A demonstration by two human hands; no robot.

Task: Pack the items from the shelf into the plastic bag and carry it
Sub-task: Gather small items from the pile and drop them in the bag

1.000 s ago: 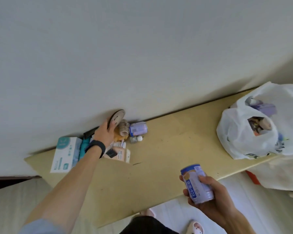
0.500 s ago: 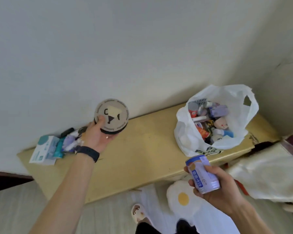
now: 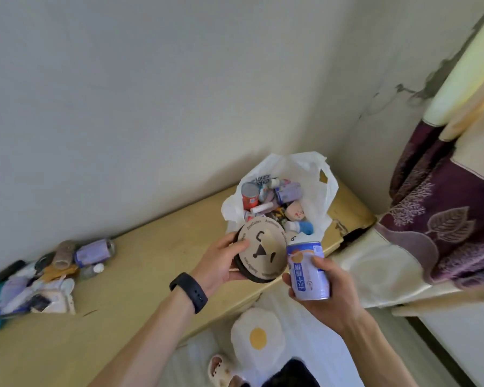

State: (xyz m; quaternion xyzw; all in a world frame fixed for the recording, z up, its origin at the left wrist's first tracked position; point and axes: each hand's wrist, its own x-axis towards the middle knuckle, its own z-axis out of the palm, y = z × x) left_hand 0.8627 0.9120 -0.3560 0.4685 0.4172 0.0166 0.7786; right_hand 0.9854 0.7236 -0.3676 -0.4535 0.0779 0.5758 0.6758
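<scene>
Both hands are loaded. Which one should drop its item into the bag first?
Left, probably. The left hand holds the round box right at the near rim of the plastic bag, while the right hand holds the can lower, nearer the person.

Round tin (image 3: 259, 254) and blue can (image 3: 308, 272), held just before the open bag.
White plastic bag (image 3: 323, 196) stands on the pale wooden shelf (image 3: 157, 263), stuffed with small bottles and cans. The tin (tan printed lid, tilted) sits in the left hand (image 3: 221, 261), the can in the right hand (image 3: 324, 297). A loose pile of items (image 3: 48, 275) lies at the shelf's left end.
</scene>
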